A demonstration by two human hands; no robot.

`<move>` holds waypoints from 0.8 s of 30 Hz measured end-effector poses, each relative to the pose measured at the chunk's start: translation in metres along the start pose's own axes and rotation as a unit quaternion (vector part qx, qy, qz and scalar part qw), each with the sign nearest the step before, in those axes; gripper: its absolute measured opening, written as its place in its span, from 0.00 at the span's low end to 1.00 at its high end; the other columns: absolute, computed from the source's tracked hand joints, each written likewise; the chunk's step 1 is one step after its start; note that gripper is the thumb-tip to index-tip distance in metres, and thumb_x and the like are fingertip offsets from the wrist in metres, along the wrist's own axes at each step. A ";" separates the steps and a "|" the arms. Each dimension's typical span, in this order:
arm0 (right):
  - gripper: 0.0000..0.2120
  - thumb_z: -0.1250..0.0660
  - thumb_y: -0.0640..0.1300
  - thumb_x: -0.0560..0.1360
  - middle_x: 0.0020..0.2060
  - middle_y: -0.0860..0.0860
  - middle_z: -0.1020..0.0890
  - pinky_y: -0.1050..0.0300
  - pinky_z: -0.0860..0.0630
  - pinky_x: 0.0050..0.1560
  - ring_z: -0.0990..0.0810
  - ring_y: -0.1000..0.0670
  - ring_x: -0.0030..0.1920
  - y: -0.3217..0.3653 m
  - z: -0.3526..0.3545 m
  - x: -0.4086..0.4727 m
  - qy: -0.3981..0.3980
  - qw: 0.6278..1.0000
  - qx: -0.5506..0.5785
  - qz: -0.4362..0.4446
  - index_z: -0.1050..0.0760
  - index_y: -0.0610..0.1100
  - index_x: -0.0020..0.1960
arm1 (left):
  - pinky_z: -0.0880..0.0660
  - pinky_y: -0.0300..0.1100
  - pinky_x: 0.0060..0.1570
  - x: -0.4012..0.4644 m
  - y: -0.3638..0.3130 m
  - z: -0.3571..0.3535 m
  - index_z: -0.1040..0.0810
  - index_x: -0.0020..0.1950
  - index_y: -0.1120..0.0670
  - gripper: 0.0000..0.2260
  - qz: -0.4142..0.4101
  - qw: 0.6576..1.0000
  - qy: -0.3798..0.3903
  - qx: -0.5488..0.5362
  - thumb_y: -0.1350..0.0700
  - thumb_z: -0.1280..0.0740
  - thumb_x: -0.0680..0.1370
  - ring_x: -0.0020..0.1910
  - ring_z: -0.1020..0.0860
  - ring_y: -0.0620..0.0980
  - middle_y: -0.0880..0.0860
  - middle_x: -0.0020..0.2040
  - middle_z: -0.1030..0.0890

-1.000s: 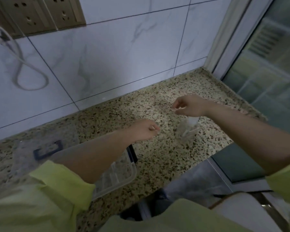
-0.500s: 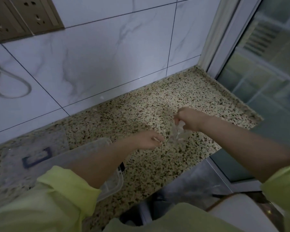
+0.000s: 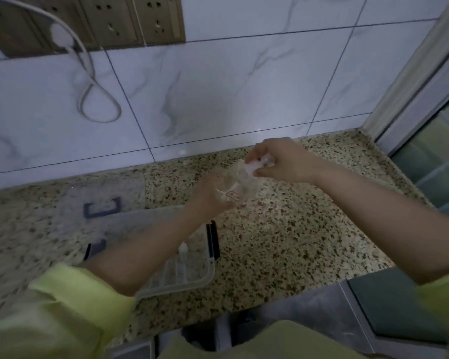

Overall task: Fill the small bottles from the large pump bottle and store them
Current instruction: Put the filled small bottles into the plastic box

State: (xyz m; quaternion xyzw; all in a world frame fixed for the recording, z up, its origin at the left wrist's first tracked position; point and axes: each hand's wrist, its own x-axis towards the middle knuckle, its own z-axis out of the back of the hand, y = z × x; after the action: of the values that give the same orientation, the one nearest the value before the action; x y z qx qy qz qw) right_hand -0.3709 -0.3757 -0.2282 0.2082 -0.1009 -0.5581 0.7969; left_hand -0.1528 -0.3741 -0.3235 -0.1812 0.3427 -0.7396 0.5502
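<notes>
left hand (image 3: 210, 196): fingers curled, gripping (blurred) | right hand (image 3: 283, 160): pinching, forearm extended, sleeves pushed up

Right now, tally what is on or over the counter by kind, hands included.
Hands: 2 (left hand, right hand)
Clear plastic bags: 1 (bag, held by both hands)
Clear plastic boxes: 1 (box)
Small bottles in the box: 1 (bottle)
Total: 5

Speckled granite counter (image 3: 283, 242) carries clear plastic box (image 3: 192, 268) and its lid (image 3: 101, 203)
</notes>
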 end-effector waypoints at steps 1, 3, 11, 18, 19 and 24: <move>0.13 0.25 0.46 0.76 0.52 0.58 0.19 0.67 0.30 0.47 0.23 0.58 0.51 0.007 0.000 0.005 -0.004 1.000 0.024 0.006 0.18 0.51 0.60 | 0.36 0.35 0.51 -0.005 0.004 0.010 0.31 0.72 0.56 0.33 -0.001 1.000 -0.013 -0.004 0.54 0.21 0.70 0.60 0.29 0.48 0.50 0.62 0.29; 0.12 0.25 0.47 0.76 0.50 0.63 0.21 0.73 0.33 0.46 0.25 0.66 0.50 0.023 -0.004 0.019 0.002 0.998 0.061 0.022 0.19 0.54 0.58 | 0.36 0.36 0.53 -0.015 0.023 0.031 0.31 0.73 0.55 0.35 0.008 0.999 -0.047 0.013 0.50 0.21 0.70 0.62 0.28 0.48 0.49 0.64 0.27; 0.14 0.21 0.47 0.71 0.49 0.62 0.18 0.71 0.28 0.45 0.20 0.64 0.49 0.087 -0.053 0.065 0.088 0.987 0.115 0.069 0.20 0.61 0.52 | 0.27 0.40 0.53 -0.080 0.095 0.107 0.25 0.63 0.53 0.31 0.033 0.997 -0.054 0.050 0.50 0.18 0.65 0.55 0.25 0.47 0.48 0.55 0.25; 0.17 0.24 0.43 0.75 0.52 0.56 0.19 0.69 0.22 0.49 0.18 0.57 0.52 0.124 -0.114 0.081 0.221 0.966 0.080 0.104 0.24 0.52 0.61 | 0.34 0.20 0.44 -0.131 0.138 0.147 0.28 0.71 0.50 0.30 0.065 0.991 0.085 0.076 0.48 0.22 0.71 0.51 0.28 0.37 0.41 0.57 0.27; 0.18 0.25 0.44 0.75 0.52 0.57 0.19 0.67 0.21 0.50 0.18 0.56 0.52 0.128 -0.126 0.084 0.247 0.961 0.073 0.100 0.27 0.53 0.62 | 0.34 0.21 0.45 -0.132 0.145 0.147 0.28 0.72 0.50 0.30 0.076 0.986 0.122 0.079 0.46 0.24 0.72 0.51 0.28 0.37 0.42 0.59 0.26; 0.23 0.29 0.46 0.79 0.50 0.60 0.24 0.54 0.21 0.55 0.21 0.55 0.50 0.130 -0.175 0.088 0.371 0.924 -0.028 0.093 0.36 0.55 0.69 | 0.26 0.45 0.55 -0.119 0.161 0.130 0.26 0.69 0.53 0.25 0.063 0.946 0.258 0.187 0.39 0.34 0.78 0.57 0.24 0.51 0.52 0.59 0.23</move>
State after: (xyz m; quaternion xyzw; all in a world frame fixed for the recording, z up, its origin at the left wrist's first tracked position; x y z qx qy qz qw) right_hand -0.1608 -0.3820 -0.3333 0.3672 0.1989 -0.3667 0.8313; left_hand 0.0814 -0.3284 -0.3332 0.1438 0.3395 -0.7753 0.5128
